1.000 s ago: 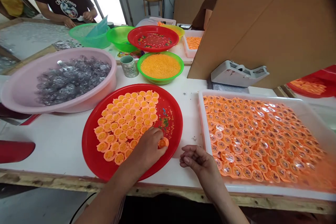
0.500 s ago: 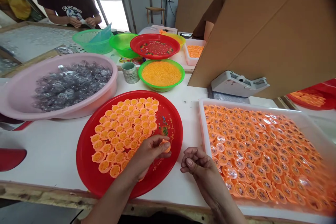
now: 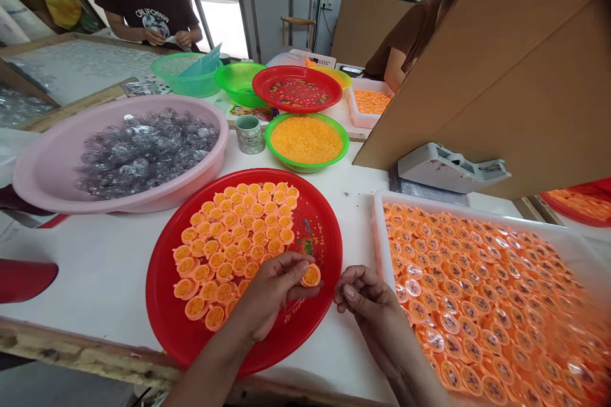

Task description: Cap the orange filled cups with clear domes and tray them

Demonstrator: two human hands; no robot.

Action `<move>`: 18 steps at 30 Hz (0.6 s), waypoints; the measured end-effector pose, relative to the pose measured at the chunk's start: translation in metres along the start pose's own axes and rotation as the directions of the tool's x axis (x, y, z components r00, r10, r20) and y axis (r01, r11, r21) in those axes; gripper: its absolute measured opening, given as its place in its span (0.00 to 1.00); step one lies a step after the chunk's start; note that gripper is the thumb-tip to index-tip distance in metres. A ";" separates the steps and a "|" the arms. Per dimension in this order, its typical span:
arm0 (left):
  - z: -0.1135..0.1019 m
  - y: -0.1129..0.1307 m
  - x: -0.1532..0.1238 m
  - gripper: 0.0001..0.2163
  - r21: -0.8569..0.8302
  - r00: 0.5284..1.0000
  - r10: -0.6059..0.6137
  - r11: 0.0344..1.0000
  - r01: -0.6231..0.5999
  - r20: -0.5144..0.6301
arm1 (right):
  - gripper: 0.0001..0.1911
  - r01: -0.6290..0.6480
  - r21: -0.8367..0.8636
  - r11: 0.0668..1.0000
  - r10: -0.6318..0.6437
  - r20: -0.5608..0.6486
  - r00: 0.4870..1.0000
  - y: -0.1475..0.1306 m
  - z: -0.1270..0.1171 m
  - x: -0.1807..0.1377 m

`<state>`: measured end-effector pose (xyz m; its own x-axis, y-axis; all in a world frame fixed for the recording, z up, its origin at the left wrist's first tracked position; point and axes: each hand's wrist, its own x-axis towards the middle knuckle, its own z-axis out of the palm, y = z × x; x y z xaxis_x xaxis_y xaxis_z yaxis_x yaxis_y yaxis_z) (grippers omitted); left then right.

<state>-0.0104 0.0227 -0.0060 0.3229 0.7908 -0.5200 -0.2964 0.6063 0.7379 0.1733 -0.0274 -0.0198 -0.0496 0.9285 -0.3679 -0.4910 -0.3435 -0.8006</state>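
Observation:
My left hand (image 3: 281, 286) pinches a small round orange plastic cup (image 3: 312, 276) with yellow grains inside, between thumb and fingers. It hovers over the right part of a large red tray (image 3: 167, 324). Many like cups (image 3: 224, 235) stand close together on the tray's left and middle. My right hand (image 3: 365, 296) is just right of the tray's rim, its fingers curled and thumb pressed to them; whatever is between the fingertips is too small to make out. A white bin (image 3: 380, 229) on the right holds rows of orange cups with clear, printed tops (image 3: 470, 308).
A pink basin (image 3: 42, 159) holds clear plastic pieces. Behind the tray are a green bowl of yellow grains (image 3: 308, 140), a mug (image 3: 250, 135) and a red plate (image 3: 296, 90). A tape dispenser (image 3: 451, 168) stands by a cardboard panel (image 3: 506, 76). Two people sit across the table.
The view has shifted a little, so things sit further right. The cup in my left hand has turned, its yellow-filled face now showing. My right hand is slightly closer to it.

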 end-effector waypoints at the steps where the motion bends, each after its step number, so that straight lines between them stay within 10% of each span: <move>1: 0.000 0.000 0.001 0.12 -0.022 1.000 -0.009 1.000 0.010 0.003 | 0.09 0.001 -0.010 1.000 -0.001 -0.003 1.000 -0.001 0.001 0.000; 18: -0.001 -0.001 0.003 0.09 -0.076 0.999 -0.031 0.997 0.029 -0.029 | 0.20 0.020 -0.359 0.933 -0.006 0.039 0.999 0.002 0.016 0.006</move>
<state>-0.0104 0.0249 -0.0088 0.3057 0.7734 -0.5554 -0.3547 0.6338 0.6874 0.1577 -0.0201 -0.0162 -0.0802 0.9354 -0.3443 -0.1473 -0.3528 -0.9240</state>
